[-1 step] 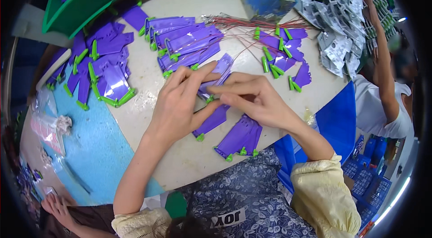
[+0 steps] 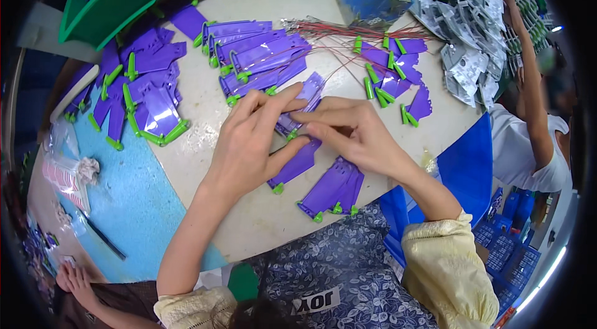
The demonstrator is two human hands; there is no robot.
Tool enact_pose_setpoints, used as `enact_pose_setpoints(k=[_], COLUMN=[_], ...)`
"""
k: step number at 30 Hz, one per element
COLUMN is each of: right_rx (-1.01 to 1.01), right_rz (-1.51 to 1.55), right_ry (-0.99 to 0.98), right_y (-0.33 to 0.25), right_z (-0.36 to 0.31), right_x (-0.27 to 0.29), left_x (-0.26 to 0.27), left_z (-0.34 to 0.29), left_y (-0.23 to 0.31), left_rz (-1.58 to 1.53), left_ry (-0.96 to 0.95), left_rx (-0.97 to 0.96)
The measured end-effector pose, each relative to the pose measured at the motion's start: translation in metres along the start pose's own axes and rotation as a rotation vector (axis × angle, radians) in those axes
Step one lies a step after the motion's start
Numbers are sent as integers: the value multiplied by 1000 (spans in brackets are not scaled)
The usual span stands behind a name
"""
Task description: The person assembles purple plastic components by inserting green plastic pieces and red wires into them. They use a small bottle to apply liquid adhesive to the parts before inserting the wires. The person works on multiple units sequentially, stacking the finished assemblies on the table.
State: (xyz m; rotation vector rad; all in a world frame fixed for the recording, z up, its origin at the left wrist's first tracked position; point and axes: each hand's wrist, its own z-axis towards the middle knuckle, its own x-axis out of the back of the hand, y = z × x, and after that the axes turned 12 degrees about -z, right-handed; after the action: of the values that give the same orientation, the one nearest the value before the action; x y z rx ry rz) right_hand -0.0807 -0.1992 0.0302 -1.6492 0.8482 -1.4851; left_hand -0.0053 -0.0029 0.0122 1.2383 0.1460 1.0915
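Observation:
Both of my hands meet over a purple plastic piece (image 2: 313,88) with a green end, at the middle of the table. My left hand (image 2: 249,136) is closed on its left side, thumb and fingers curved around it. From the right, my right hand (image 2: 351,133) pinches at the same piece; its fingertips partly cover what they grip. A thin red wire runs near the piece's upper end. Just below my hands lie another purple piece (image 2: 295,167) and a small fan of purple pieces (image 2: 336,185) with green ends.
Purple pieces with green ends (image 2: 264,49) and red wires (image 2: 336,28) lie beyond my hands. More purple pieces (image 2: 152,105) are at left, metal plates (image 2: 469,30) at far right. A blue tape dispenser (image 2: 367,2), green bin (image 2: 112,12) and blue bin (image 2: 463,164) stand around. Co-workers flank me.
A co-worker's hand at the lower left has shifted slightly. My hands stay on the same purple piece, with barely any movement.

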Motion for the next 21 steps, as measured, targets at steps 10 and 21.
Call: enact_pose_setpoints(k=[10, 21], right_rx=[48, -95], right_rz=[-495, -288], right_ry=[265, -231], right_y=[-8, -27], right_z=[32, 70], right_x=[12, 18], left_x=[-9, -8], left_z=[-12, -16], left_y=[13, 4], left_rz=[167, -31], left_ry=[27, 183], left_rx=[89, 132])
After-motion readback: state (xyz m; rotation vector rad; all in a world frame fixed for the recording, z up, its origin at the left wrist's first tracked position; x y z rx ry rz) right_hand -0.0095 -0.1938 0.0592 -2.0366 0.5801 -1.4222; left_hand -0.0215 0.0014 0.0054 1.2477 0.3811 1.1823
